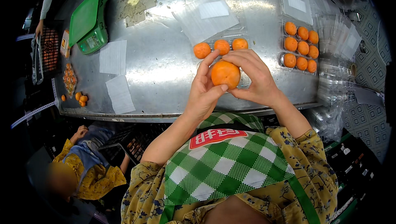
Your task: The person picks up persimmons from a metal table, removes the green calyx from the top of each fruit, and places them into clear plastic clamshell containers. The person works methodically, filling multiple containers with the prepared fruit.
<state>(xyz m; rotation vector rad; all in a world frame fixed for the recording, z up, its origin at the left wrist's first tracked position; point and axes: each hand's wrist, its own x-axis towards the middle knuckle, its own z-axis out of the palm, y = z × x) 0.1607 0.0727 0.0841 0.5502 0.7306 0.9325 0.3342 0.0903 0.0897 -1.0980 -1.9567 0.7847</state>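
Note:
A round, smooth orange persimmon [225, 74] is held up between both hands above the near edge of the metal table. My left hand [201, 90] is closed round its left side, thumb along the lower front. On the other side my right hand [260, 79] grips it, fingers curled over the top and thumb below. Just beyond is a clear plastic tray [249, 34], partly hidden by my hands, with persimmons [222, 47] in a row. A white sheet [206, 17] with a smaller paper on it lies across the tray's far part.
At right, a clear tray [282, 44] holds several persimmons, beside stacked clear containers [336, 38]. A green scale [85, 22], white papers [113, 57] and loose small fruit [83, 98] are at left. Another person [88, 162] is at lower left; a co-worker's hand [39, 29] is beside a black crate [51, 46].

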